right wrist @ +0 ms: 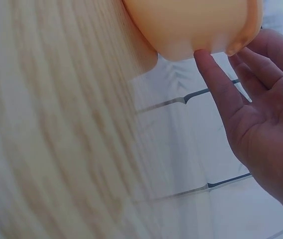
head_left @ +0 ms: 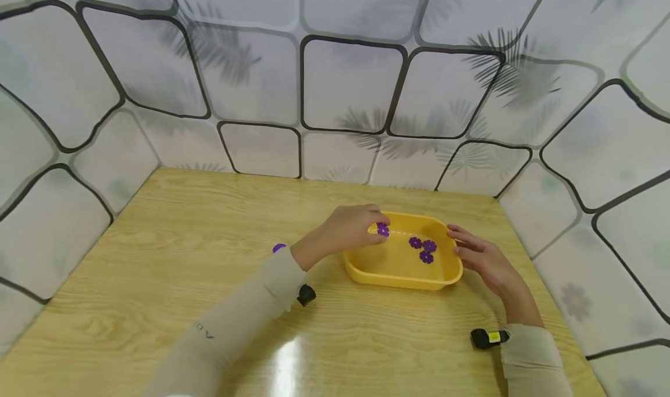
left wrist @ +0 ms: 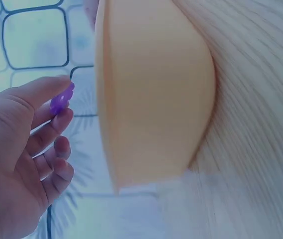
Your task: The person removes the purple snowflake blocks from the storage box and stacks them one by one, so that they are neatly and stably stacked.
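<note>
My left hand (head_left: 356, 228) pinches a purple flower-shaped piece (head_left: 383, 229) between thumb and fingers, over the left end of a yellow plastic basin (head_left: 403, 282). In the left wrist view, the piece (left wrist: 62, 98) stands at the fingertips, beside the basin's rim, while the other fingers curl loosely. Three similar purple flowers (head_left: 426, 257) lie on the basin's floor toward its right side. At the right end, my right hand (head_left: 484, 263) touches the basin with extended fingers; in the right wrist view one fingertip (right wrist: 201, 54) presses the outer wall and others meet the rim.
A purple piece (head_left: 279, 247) lies on the wooden table (head_left: 209, 222) behind the left forearm, which partly covers it. Patterned wall covering (head_left: 340, 83) closes off the back and both sides. Black wrist cameras (head_left: 306, 295) sit by both cuffs.
</note>
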`<state>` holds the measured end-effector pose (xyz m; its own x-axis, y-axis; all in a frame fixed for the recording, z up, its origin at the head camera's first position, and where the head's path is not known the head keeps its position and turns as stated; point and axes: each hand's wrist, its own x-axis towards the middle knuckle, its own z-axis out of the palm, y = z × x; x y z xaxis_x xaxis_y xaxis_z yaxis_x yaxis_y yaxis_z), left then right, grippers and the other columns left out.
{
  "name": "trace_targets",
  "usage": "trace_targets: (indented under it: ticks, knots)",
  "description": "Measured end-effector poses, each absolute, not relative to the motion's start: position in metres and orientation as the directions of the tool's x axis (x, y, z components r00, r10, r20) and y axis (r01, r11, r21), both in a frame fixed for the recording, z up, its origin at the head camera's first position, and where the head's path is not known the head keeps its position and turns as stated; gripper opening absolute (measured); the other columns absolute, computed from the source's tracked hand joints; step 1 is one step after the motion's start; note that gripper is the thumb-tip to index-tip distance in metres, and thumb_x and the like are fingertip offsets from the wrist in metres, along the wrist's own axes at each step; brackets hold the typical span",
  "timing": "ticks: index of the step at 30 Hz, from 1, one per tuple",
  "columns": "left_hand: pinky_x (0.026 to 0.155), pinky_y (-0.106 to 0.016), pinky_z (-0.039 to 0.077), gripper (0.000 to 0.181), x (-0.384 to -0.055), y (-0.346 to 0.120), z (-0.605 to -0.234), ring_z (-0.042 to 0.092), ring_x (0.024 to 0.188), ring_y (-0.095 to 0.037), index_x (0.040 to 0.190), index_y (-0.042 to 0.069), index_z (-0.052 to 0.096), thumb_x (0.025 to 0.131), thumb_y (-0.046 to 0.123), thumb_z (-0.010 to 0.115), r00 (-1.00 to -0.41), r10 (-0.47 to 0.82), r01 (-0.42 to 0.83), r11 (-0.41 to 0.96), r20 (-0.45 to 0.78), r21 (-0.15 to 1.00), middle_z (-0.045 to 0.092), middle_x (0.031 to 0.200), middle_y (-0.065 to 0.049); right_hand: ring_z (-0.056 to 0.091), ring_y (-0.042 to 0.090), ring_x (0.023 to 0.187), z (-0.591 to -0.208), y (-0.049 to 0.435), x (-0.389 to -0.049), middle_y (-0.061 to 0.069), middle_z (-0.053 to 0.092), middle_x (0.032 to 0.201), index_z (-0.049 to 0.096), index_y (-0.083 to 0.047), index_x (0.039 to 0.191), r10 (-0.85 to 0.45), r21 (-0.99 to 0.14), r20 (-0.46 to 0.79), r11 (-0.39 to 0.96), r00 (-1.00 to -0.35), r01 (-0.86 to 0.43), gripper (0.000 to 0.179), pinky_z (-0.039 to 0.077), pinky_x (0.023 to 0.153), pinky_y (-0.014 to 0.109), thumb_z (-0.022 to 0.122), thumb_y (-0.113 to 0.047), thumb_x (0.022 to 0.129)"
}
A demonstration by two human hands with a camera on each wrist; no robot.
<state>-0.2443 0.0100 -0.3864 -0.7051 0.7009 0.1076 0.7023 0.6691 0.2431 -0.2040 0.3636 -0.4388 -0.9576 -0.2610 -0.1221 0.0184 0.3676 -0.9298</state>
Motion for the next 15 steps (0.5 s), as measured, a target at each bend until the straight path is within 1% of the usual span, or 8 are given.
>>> trace_targets:
  ticks: [2,7,11,14,15]
  knots:
    - [0.071,-0.028,0.051,0.041,-0.241,-0.002,-0.386,0.064,0.098,-0.008,0.131,0.026,0.067,0.097,0.049,0.063,-0.715,0.689,0.692,0.671,0.122,0.265,0.064,0.119,0.010,0.048,-0.015,0.121,-0.438,0.365,-0.204,0.003,0.020,0.169,0.039,-0.003,0.154,-0.261,-0.931,-0.120,0.364,-0.958,0.017,0.060,0.051,0.092,0.017,0.059,-0.030,0.103]
    - [0.071,-0.029,0.050,0.039,-0.233,-0.036,-0.386,0.065,0.100,-0.010,0.128,0.027,0.068,0.096,0.049,0.064,-0.756,0.641,0.640,0.681,0.133,0.356,0.063,0.122,0.011,0.047,-0.016,0.121,-0.439,0.365,-0.204,0.001,0.021,0.169,0.038,-0.002,0.154,-0.263,-0.935,-0.117,0.353,-0.958,0.017,0.060,0.051,0.092,0.018,0.058,-0.029,0.104]
    - [0.069,-0.027,0.049,0.035,-0.225,-0.065,-0.390,0.063,0.086,-0.010,0.124,0.028,0.069,0.094,0.047,0.067,-0.786,0.597,0.600,0.677,0.160,0.426,0.063,0.121,0.012,0.048,-0.016,0.121,-0.439,0.365,-0.204,0.002,0.021,0.169,0.038,-0.002,0.154,-0.266,-0.939,-0.116,0.344,-0.957,0.018,0.059,0.052,0.092,0.018,0.057,-0.028,0.104]
    - [0.064,-0.028,0.048,0.033,-0.218,-0.088,-0.393,0.056,0.075,-0.010,0.123,0.028,0.069,0.094,0.045,0.069,-0.817,0.555,0.552,0.678,0.155,0.486,0.063,0.118,0.012,0.048,-0.016,0.121,-0.439,0.364,-0.204,0.002,0.021,0.169,0.038,-0.002,0.154,-0.268,-0.940,-0.117,0.341,-0.956,0.020,0.059,0.051,0.092,0.017,0.057,-0.027,0.105]
    - [0.063,-0.029,0.047,0.034,-0.216,-0.096,-0.394,0.055,0.075,-0.010,0.123,0.028,0.069,0.094,0.045,0.069,-0.831,0.537,0.529,0.682,0.145,0.506,0.063,0.117,0.012,0.049,-0.016,0.121,-0.439,0.364,-0.204,0.002,0.021,0.169,0.038,-0.002,0.154,-0.268,-0.940,-0.117,0.341,-0.956,0.019,0.058,0.051,0.092,0.017,0.057,-0.027,0.105]
